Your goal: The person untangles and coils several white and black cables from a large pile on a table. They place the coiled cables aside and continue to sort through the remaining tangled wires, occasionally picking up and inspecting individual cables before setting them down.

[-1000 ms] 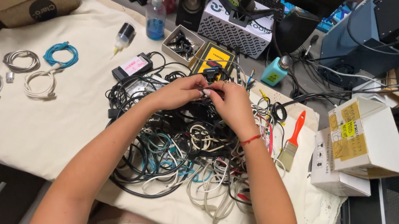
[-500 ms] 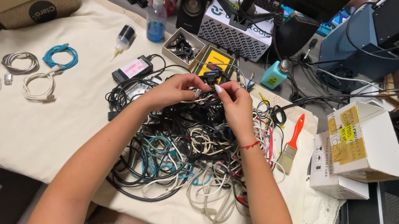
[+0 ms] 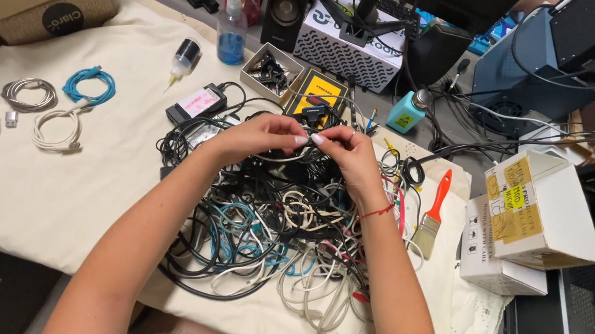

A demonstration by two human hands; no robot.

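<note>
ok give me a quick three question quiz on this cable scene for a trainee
1. True or false: both hands, the left hand and the right hand, are above the tangled cable pile.
2. Multiple choice: what colour is the handle of the paintbrush to the right of the pile? A) blue B) red C) green
3. How many neatly coiled cables lie apart on the cloth at the left?

Key: 1 true; 2 B; 3 four, three pale and one blue.
</note>
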